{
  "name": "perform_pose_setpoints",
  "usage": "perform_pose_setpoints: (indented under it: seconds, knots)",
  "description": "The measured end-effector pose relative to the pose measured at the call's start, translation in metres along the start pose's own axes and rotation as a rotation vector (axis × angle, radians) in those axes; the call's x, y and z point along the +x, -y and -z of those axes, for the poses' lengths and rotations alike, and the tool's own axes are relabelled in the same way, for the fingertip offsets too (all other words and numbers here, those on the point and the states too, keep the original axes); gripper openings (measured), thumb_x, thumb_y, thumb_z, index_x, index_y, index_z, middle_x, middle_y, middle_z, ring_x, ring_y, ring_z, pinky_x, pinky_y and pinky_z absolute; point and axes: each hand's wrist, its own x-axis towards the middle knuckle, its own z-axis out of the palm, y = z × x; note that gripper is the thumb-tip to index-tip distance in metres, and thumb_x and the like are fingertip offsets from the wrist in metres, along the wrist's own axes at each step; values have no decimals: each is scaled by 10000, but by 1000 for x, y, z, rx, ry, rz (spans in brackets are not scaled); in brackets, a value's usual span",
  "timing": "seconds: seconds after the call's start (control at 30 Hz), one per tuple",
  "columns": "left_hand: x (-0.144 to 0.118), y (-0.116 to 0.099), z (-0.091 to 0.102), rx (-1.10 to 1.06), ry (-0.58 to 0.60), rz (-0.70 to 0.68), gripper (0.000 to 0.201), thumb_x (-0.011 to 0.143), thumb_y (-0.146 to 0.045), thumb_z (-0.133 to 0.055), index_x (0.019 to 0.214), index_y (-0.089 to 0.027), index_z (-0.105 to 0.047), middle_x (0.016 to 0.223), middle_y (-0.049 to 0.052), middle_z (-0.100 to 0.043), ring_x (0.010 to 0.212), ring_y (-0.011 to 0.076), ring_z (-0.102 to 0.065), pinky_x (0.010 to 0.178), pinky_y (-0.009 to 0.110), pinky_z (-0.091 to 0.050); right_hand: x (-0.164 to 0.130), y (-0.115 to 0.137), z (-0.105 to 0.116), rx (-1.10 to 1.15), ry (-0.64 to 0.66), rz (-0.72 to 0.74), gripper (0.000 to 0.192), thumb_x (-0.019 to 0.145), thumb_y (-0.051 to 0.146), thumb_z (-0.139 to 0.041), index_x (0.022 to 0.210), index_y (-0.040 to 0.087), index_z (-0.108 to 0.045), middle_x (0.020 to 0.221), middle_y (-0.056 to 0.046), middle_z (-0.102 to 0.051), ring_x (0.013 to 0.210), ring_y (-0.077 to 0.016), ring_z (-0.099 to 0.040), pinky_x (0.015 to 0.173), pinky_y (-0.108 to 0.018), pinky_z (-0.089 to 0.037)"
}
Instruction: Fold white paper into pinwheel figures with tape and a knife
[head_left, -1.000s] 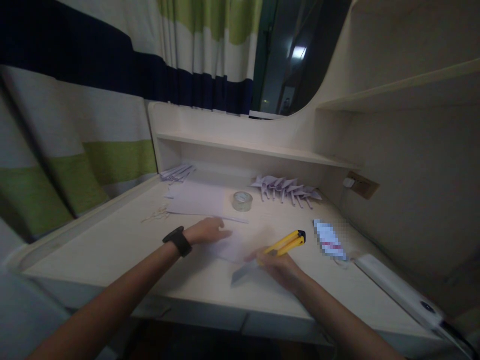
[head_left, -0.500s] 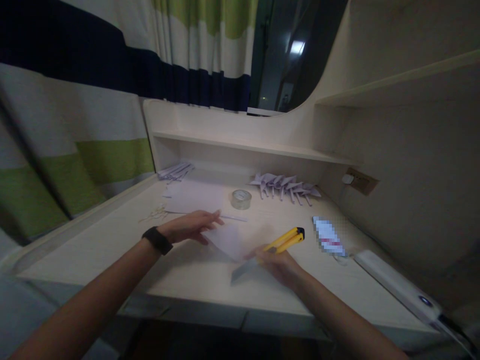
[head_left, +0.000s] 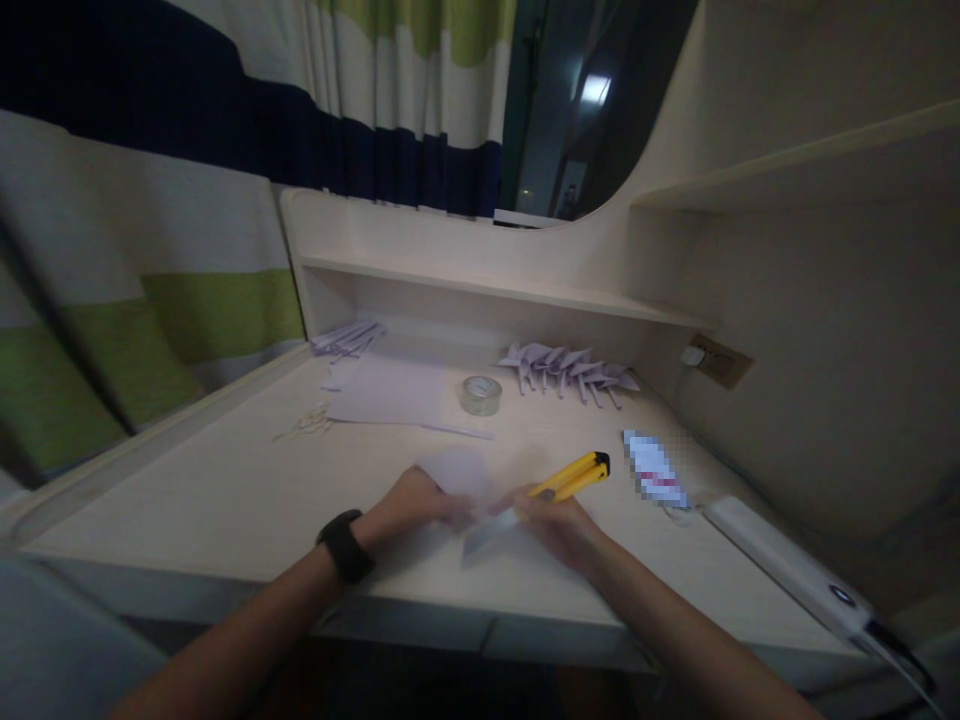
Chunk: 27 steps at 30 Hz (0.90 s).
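Observation:
My right hand (head_left: 551, 522) is closed around a yellow utility knife (head_left: 574, 475) with a black end. Its long blade (head_left: 487, 530) is extended and points down to the left. Between my hands is a small white sheet of paper (head_left: 454, 470), partly covered by my left hand. The right fingertips are at the paper's right side. My left hand (head_left: 420, 503), with a black band on the wrist, has its fingers drawn together at the near left part of the sheet. Those fingertips are blurred by motion.
Behind lie larger white paper (head_left: 394, 385), a paper strip (head_left: 457, 432), a roll of clear tape (head_left: 481, 396), folded paper pinwheels (head_left: 570, 372) and rolled paper sticks (head_left: 349, 338). Pale strings (head_left: 307, 422) lie left. A blurred-out phone (head_left: 656, 470) and a white power strip (head_left: 780, 565) sit right.
My left hand has come down and toward me, from the paper's upper left to its near side, and its fingers have drawn together. The right hand with the knife has hardly moved.

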Motion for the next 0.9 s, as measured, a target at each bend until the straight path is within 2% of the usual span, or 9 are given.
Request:
perform_pose_setpoints:
  seconds: [0.2, 0.33, 0.43, 0.57, 0.67, 0.77, 0.9]
  knots:
    - [22, 8, -9, 97, -130, 109, 368, 631, -280, -691, 948, -97, -655, 723, 77, -703, 559, 174, -645, 462, 231, -489, 0, -1, 2, 53, -31, 17, 251, 685, 351, -755, 813, 137, -727, 858, -94, -713, 854, -211, -641, 853, -362, -466]
    - [35, 1, -5, 226, -214, 124, 262, 651, -249, -632, 848, -84, -679, 622, 74, -683, 518, 175, -638, 467, 227, -489, -7, 5, 12, 135, -203, 133, 240, 631, 302, -801, 809, 161, -724, 768, -45, -694, 772, -205, -655, 815, -414, -521]
    - [42, -6, -5, 211, -233, 114, 255, 671, -245, -604, 840, -68, -675, 649, 99, -690, 503, 170, -632, 457, 226, -489, -16, 13, 23, 133, -336, 229, 259, 584, 253, -831, 808, 181, -722, 796, -33, -688, 816, -211, -655, 844, -431, -531]
    - [49, -7, -10, 139, -179, 151, 268, 700, -232, -560, 858, -45, -669, 646, 124, -690, 491, 182, -633, 433, 243, -495, -23, 19, 32, 54, -436, 272, 301, 537, 244, -856, 797, 192, -713, 793, -19, -674, 814, -207, -649, 853, -443, -534]
    - [50, -2, -15, 156, -186, 169, 229, 710, -228, -529, 759, -57, -673, 607, 119, -681, 457, 175, -618, 422, 249, -494, -20, 19, 31, -30, -479, 290, 306, 541, 270, -853, 793, 187, -700, 776, -16, -662, 786, -200, -644, 825, -420, -544]
    - [48, 3, -16, 197, -203, 141, 237, 733, -240, -493, 649, -87, -654, 571, 100, -673, 406, 146, -585, 392, 224, -469, -14, 17, 25, -113, -472, 329, 292, 598, 340, -816, 803, 189, -674, 788, -28, -669, 782, -198, -638, 787, -384, -542]
    - [44, 5, -16, 199, -218, 114, 246, 754, -248, -470, 678, -98, -650, 550, 78, -671, 368, 127, -557, 362, 204, -438, -6, 11, 19, -290, -474, 402, 278, 646, 398, -772, 795, 198, -648, 749, -20, -654, 728, -178, -616, 712, -321, -518]
